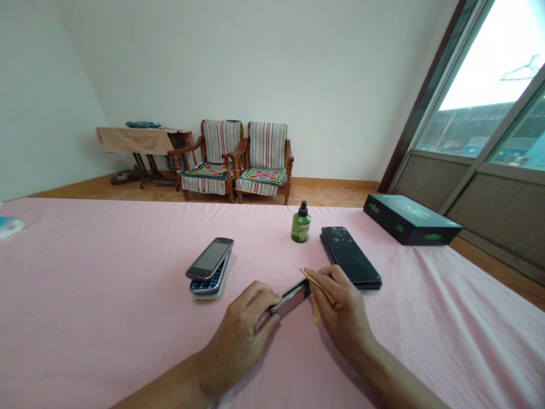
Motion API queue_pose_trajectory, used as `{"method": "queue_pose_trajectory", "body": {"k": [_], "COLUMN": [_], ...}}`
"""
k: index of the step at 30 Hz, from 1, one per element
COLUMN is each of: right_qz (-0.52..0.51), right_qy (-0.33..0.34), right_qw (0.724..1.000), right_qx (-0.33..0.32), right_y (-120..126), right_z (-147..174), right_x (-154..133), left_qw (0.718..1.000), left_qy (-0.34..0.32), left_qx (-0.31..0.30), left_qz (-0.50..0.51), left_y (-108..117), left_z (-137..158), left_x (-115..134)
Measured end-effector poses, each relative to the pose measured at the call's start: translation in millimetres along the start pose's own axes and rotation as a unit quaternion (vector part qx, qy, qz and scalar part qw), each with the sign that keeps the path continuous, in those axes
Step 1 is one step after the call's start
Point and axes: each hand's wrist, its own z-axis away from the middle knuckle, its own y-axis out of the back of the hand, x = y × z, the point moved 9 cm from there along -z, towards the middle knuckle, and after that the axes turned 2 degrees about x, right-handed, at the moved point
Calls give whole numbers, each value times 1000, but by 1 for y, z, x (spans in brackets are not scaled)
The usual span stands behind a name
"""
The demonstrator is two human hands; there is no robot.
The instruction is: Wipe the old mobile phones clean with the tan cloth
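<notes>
"How far along?"
"Mid-wipe, I'd guess: the left hand [242, 324] pinches 1 phone [293, 301] over the pink cover [128, 318]; the right hand [344, 309] pinches a yellow cloth [315, 282] at its end."
"And the left stack [210, 264], right stack [351, 258]?"
"Can't tell which is done."

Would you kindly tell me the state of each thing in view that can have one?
Held phone: tilted, gripped at its left end
Left hand: closed on the held phone
Right hand: closed on the cloth
Yellow cloth: bunched, at the phone's right end
Left phone stack: top phone askew, screen up
Right phone stack: top screen dark
Green bottle: upright
Black box: closed, flat
Pink tablecloth: spread, creased at right
</notes>
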Motion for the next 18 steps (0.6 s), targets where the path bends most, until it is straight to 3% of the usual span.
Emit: {"method": "queue_pose_trajectory", "body": {"k": [4,12,18], "right_qz": [-28,-75,-26], "right_qy": [-64,-160,-173], "right_qw": [997,984,985], "right_qx": [-30,-6,0], "right_y": [-15,-15,-9], "right_z": [6,10,8], "right_x": [10,32,42], "left_qw": [1000,1000,1000], "left_qy": [15,17,16], "left_qx": [4,5,8], "left_qz": [1,3,1], "left_y": [-1,-2,-1], "left_z": [-1,-1,1], "left_x": [-3,-5,-5]}}
